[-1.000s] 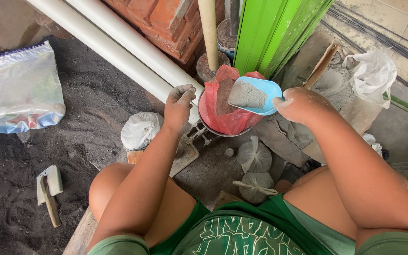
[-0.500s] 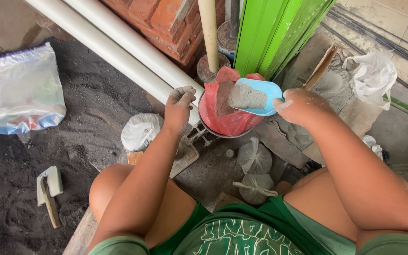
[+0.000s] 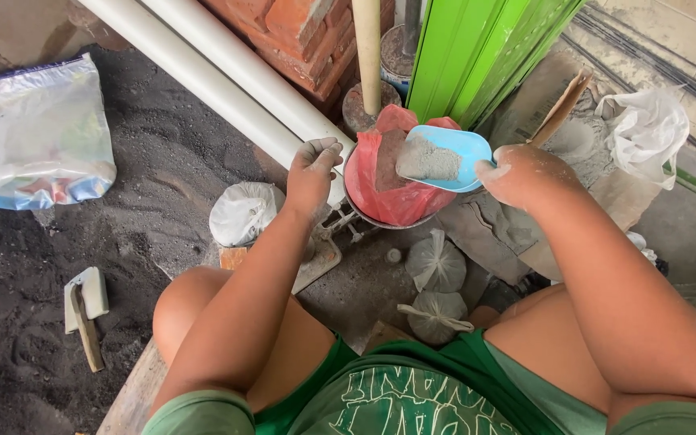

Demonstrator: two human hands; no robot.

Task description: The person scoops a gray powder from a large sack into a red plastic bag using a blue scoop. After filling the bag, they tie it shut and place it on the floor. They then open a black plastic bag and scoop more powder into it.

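1. At the far left, around nine o'clock of the scene, a clear plastic bag (image 3: 38, 137) is lying slumped on the dark sand floor (image 3: 163, 169); below it, toward seven o'clock, a small trowel (image 3: 84, 310) is resting flat on the sand, well apart from both hands.
2. Nearer the centre, a knotted white bag (image 3: 243, 211) is sitting just beside the left forearm, with two white pipes (image 3: 219, 72) running diagonally behind it.
3. The left hand (image 3: 312, 173) is being held at the nine o'clock edge of the red plastic bag (image 3: 392, 181), its dusty fingers loosely curled. The grip appears half closed on the bag's rim, probably to keep the mouth spread, though actual pinching cannot be told.
4. The red bag is lining a round pan, apparently on a small scale, so that powder is being caught inside it.
5. A blue scoop (image 3: 445, 157), loaded with grey powder, is being held over the bag's opening, tilted toward it.
6. The right hand (image 3: 521, 173), at three o'clock of the bag, is closed firmly round the scoop's handle end.
7. Below, at six o'clock, two small tied bags (image 3: 437, 282) are lying on the ground; a crumpled white bag (image 3: 642, 129) is sitting at the far right.
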